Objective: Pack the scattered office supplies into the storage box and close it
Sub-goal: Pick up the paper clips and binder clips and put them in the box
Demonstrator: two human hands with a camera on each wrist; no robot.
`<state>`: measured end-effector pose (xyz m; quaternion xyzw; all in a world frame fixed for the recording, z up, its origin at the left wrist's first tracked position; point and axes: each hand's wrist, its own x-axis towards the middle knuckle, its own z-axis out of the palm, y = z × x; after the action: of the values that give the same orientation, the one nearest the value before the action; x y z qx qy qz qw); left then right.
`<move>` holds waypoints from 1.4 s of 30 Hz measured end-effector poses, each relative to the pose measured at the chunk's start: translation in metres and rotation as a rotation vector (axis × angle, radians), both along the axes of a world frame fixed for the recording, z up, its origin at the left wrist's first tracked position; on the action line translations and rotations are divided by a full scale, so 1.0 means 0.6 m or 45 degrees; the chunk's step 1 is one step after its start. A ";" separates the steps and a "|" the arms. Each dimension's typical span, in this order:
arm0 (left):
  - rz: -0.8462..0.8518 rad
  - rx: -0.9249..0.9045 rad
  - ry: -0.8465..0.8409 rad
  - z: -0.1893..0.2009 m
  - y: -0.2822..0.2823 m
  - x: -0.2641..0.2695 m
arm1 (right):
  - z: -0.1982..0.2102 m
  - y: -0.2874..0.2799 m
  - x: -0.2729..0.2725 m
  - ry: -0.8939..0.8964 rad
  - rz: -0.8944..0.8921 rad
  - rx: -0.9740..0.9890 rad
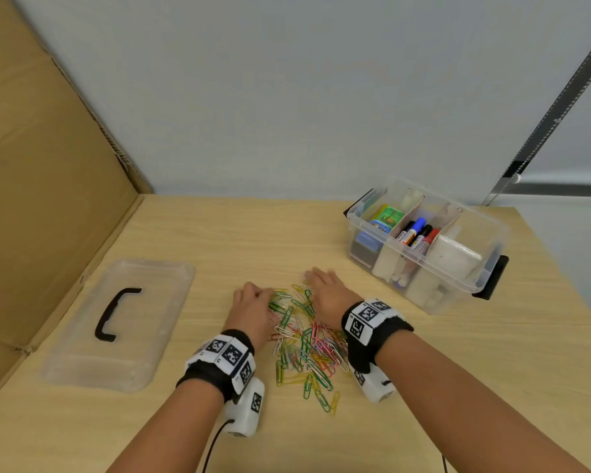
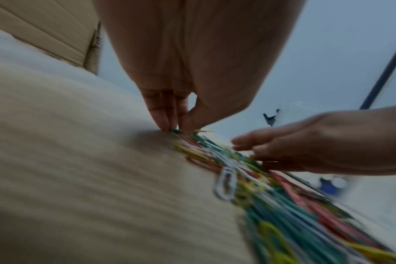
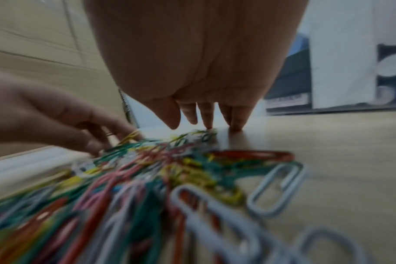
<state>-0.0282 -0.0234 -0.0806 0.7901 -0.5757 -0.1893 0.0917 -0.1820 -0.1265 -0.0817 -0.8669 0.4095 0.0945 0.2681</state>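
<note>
Paper clips lie between straight-fingered right hand and pinching left hand.

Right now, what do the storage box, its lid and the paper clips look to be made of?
Storage box: clear, glossy plastic, likely; its contents show through the walls.
Lid: the same see-through plastic, slightly cloudy, with a black handle that looks like matte plastic.
Paper clips: bent wire in green, pink, yellow and white; the solid colours suggest a coating, probably over metal.

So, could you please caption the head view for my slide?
Both hands gather paper clips beside the open box.
</note>
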 end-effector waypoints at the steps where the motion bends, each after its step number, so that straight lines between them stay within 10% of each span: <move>1: -0.055 -0.025 0.035 -0.005 0.003 -0.010 | -0.003 0.008 0.001 0.002 0.062 0.004; 23: -0.516 0.069 0.031 -0.007 0.055 -0.031 | -0.007 0.112 -0.133 -0.088 0.126 -0.206; 42: -0.362 -0.111 -0.034 0.020 0.048 -0.048 | 0.029 0.127 -0.135 -0.373 -0.234 -0.201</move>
<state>-0.0568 0.0056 -0.0685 0.6983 -0.6907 -0.1646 0.0905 -0.2631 -0.0505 -0.0642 -0.8486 0.4498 -0.0900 0.2635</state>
